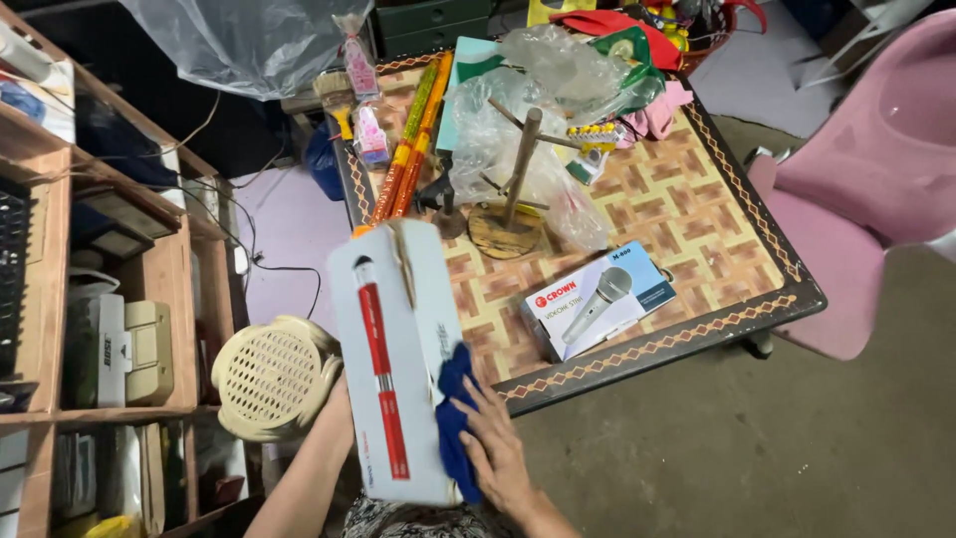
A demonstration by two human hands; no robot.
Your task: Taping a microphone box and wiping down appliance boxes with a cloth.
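Head view: left hand (337, 403) grips the long white box (398, 359) with its red microphone picture, right hand (495, 438) presses a blue cloth (454, 399) on it, near the table's (697, 329) blue-white microphone box (598, 298).

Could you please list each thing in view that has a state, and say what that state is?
Long white cardboard box with red microphone picture: closed, held tilted above the floor.
Blue cloth: bunched, pressed on the box's side.
Left hand: behind the box, grip hidden.
Right hand: flat on the cloth.
Small white and blue microphone box: closed, lying on the patterned table.
Wooden peg stand: upright.
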